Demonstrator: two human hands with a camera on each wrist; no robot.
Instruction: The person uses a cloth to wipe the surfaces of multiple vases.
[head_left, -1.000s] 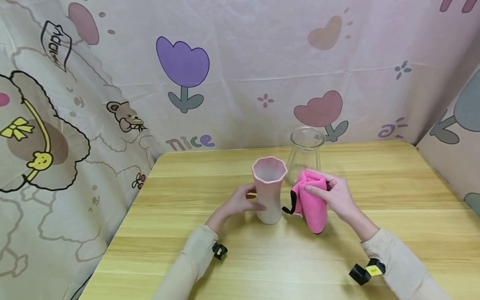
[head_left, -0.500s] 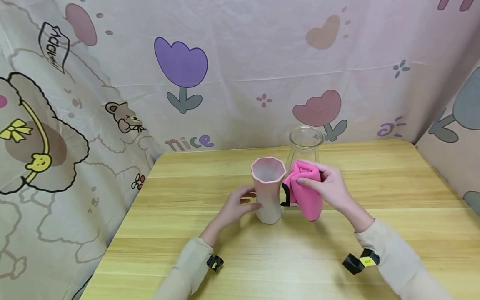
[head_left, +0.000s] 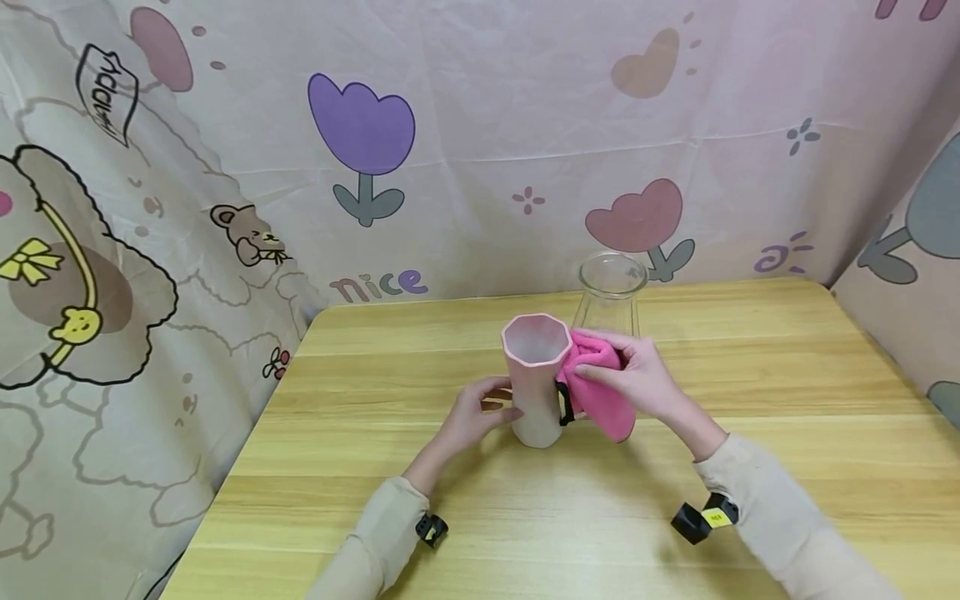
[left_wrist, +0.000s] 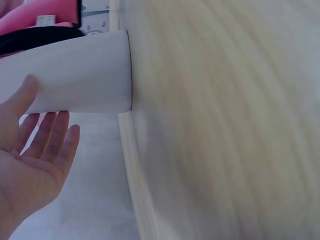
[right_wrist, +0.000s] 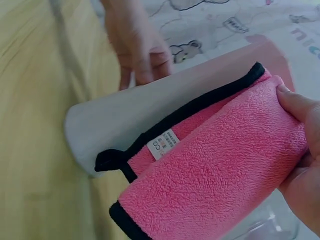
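An upright vase [head_left: 537, 392], pink at its scalloped rim and fading to white at the foot, stands on the wooden table. My left hand [head_left: 471, 415] holds its left side; in the left wrist view the thumb [left_wrist: 25, 95] lies on the near wall and the fingers reach round the other side. My right hand [head_left: 643, 379] pinches a folded pink towel [head_left: 596, 383] with black edging. The towel is against the right side of the vase. In the right wrist view a white label [right_wrist: 163, 143] shows on the towel, and its fold covers part of the vase.
Behind the towel stands a clear glass vase [head_left: 611, 292] with a flared rim, its lower part hidden. A printed curtain [head_left: 480, 167] hangs along the table's [head_left: 375, 350] back edge, with more fabric at both sides.
My right hand has carried the towel leftward, from a little apart from the vase to against its side. The left hand and the vase have barely moved.
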